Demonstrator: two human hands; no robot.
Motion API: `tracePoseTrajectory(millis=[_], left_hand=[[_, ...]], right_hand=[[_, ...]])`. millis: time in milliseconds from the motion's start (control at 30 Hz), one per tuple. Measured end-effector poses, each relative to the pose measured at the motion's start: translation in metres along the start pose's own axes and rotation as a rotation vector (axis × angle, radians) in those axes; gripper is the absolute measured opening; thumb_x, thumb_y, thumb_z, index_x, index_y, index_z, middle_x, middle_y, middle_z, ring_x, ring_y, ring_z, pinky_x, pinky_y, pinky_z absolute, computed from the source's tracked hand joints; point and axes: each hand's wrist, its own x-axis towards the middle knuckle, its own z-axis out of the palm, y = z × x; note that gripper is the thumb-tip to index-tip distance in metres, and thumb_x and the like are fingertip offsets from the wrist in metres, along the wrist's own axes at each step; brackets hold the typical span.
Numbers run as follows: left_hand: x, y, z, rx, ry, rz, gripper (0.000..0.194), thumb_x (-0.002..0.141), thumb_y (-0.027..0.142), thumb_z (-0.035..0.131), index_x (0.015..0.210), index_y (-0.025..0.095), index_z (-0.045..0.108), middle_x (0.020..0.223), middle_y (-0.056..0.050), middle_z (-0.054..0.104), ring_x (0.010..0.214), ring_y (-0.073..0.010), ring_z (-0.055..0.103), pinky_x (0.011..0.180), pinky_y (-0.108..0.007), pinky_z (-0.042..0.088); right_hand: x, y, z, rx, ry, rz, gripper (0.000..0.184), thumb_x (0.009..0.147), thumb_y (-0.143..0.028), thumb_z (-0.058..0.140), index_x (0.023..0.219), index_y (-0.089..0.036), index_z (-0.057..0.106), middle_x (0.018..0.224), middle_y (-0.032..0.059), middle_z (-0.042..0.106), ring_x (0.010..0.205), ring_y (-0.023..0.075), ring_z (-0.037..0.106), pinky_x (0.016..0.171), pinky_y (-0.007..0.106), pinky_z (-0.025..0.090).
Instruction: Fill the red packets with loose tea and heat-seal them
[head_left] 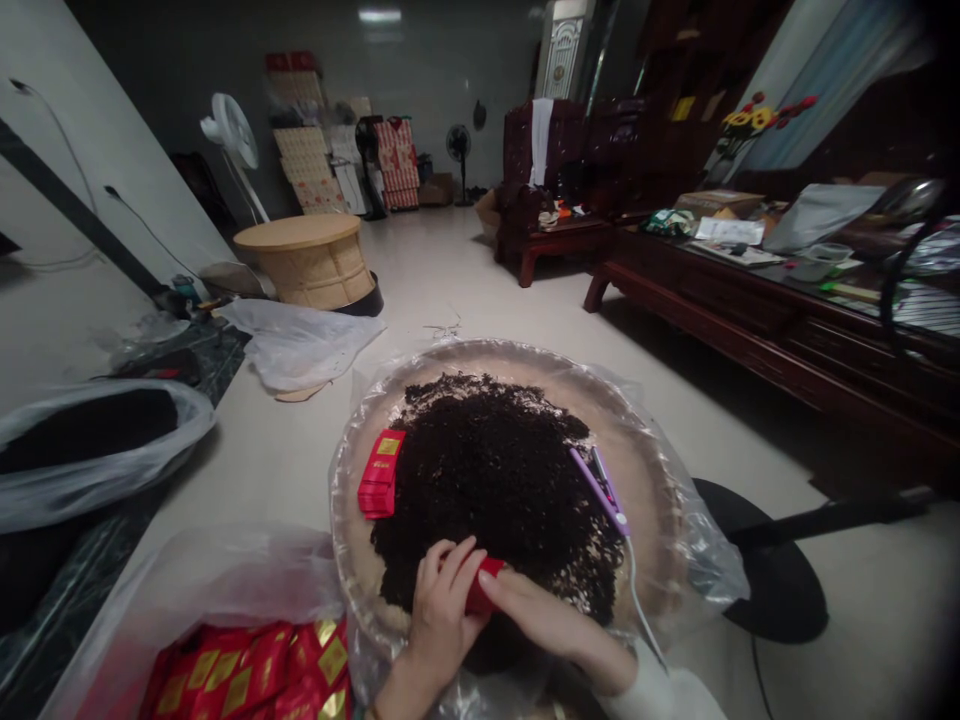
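Two hands meet over one round tray at its six o'clock edge, with one red packet between them, low over a single heap of dark, leaf-like material. The left hand has its fingers bent together and clamped on the packet; the right hand touches it with one digit, though how its other fingers stand cannot be told. Within the tray, one stack of red packets, overlapped too closely to count, lies at nine o'clock, and one purple corded tool rests at three. Outside the rim, one translucent bag at eight o'clock holds many more packets, too jumbled to number. A second bag, with dark contents, sits at nine, one woven drum at eleven, one low wooden table at two.
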Motion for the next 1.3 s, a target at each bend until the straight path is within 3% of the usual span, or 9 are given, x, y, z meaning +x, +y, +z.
tracePoseTrajectory(millis=[167, 267, 333, 433, 567, 833, 1000, 1200, 1300], left_hand=[[0.002, -0.004, 0.001, -0.035, 0.103, -0.184, 0.047, 0.067, 0.010, 0.066, 0.112, 0.021, 0.063, 0.106, -0.010, 0.060, 0.098, -0.0267, 0.055, 0.083, -0.042, 0.052], [0.005, -0.015, -0.005, -0.036, 0.132, -0.278, 0.043, 0.069, 0.016, 0.069, 0.111, 0.022, 0.064, 0.099, -0.008, 0.059, 0.091, -0.0247, 0.057, 0.078, -0.040, 0.053], [0.006, -0.023, -0.010, -0.028, 0.156, -0.320, 0.040, 0.070, 0.021, 0.070, 0.109, 0.022, 0.065, 0.097, -0.007, 0.059, 0.089, -0.0243, 0.058, 0.078, -0.040, 0.053], [0.008, -0.031, -0.014, -0.019, 0.182, -0.355, 0.039, 0.070, 0.027, 0.070, 0.109, 0.022, 0.066, 0.096, -0.007, 0.059, 0.089, -0.0243, 0.059, 0.079, -0.040, 0.053], [0.008, -0.032, -0.016, -0.019, 0.202, -0.381, 0.040, 0.070, 0.029, 0.070, 0.110, 0.022, 0.066, 0.095, -0.007, 0.057, 0.089, -0.0236, 0.059, 0.079, -0.039, 0.053], [0.005, -0.027, -0.018, -0.048, 0.207, -0.398, 0.038, 0.072, 0.028, 0.069, 0.110, 0.022, 0.065, 0.096, -0.006, 0.056, 0.089, -0.0229, 0.061, 0.078, -0.038, 0.055], [0.006, -0.030, -0.019, -0.059, 0.225, -0.388, 0.037, 0.072, 0.026, 0.069, 0.108, 0.021, 0.066, 0.094, -0.006, 0.056, 0.087, -0.0219, 0.061, 0.077, -0.037, 0.056], [0.006, -0.033, -0.017, -0.041, 0.233, -0.372, 0.036, 0.072, 0.026, 0.069, 0.106, 0.020, 0.066, 0.094, -0.006, 0.056, 0.086, -0.0220, 0.061, 0.076, -0.037, 0.056], [0.007, -0.033, -0.016, -0.039, 0.235, -0.366, 0.035, 0.071, 0.027, 0.069, 0.105, 0.020, 0.066, 0.093, -0.006, 0.056, 0.085, -0.0218, 0.062, 0.075, -0.036, 0.056]], right_hand=[[-0.002, -0.008, -0.008, -0.011, 0.080, -0.122, 0.063, 0.090, -0.065, 0.033, 0.093, -0.015, 0.072, 0.093, 0.0087, 0.072, 0.089, 0.0238, 0.064, 0.086, 0.039, 0.050], [0.002, 0.000, -0.019, -0.236, 0.382, -0.234, 0.049, 0.094, -0.053, 0.036, 0.106, -0.019, 0.070, 0.105, 0.0109, 0.071, 0.102, 0.0262, 0.063, 0.092, 0.042, 0.048], [0.009, 0.015, -0.026, -0.565, 0.615, -0.304, 0.050, 0.090, -0.052, 0.047, 0.128, -0.020, 0.058, 0.132, 0.0153, 0.057, 0.126, 0.0325, 0.047, 0.103, 0.051, 0.037], [0.028, 0.040, -0.033, -1.048, 0.736, -0.319, 0.095, 0.070, -0.058, 0.070, 0.146, -0.017, 0.031, 0.156, 0.0212, 0.016, 0.142, 0.0421, 0.012, 0.107, 0.062, 0.022], [0.059, 0.048, -0.047, -1.276, 0.701, -0.303, 0.119, 0.057, -0.066, 0.075, 0.149, -0.013, 0.022, 0.157, 0.0247, -0.003, 0.142, 0.0470, 0.002, 0.107, 0.063, 0.018], [0.112, -0.019, -0.068, -1.232, 0.547, -0.098, 0.120, 0.056, -0.073, 0.071, 0.150, -0.017, 0.022, 0.156, 0.0242, 0.013, 0.140, 0.0472, 0.012, 0.107, 0.062, 0.019], [0.130, -0.042, -0.049, -1.331, 0.339, -0.186, 0.101, 0.059, -0.070, 0.072, 0.141, -0.020, 0.042, 0.147, 0.0203, 0.039, 0.135, 0.0446, 0.028, 0.107, 0.059, 0.020], [0.129, -0.043, -0.032, -1.474, 0.049, -0.378, 0.046, 0.073, -0.047, 0.074, 0.109, -0.019, 0.067, 0.112, 0.0133, 0.063, 0.110, 0.0286, 0.051, 0.097, 0.042, 0.037], [0.127, -0.041, -0.033, -1.469, 0.133, -0.378, 0.071, 0.070, -0.053, 0.075, 0.130, -0.021, 0.054, 0.136, 0.0176, 0.048, 0.125, 0.0357, 0.039, 0.101, 0.050, 0.031]])
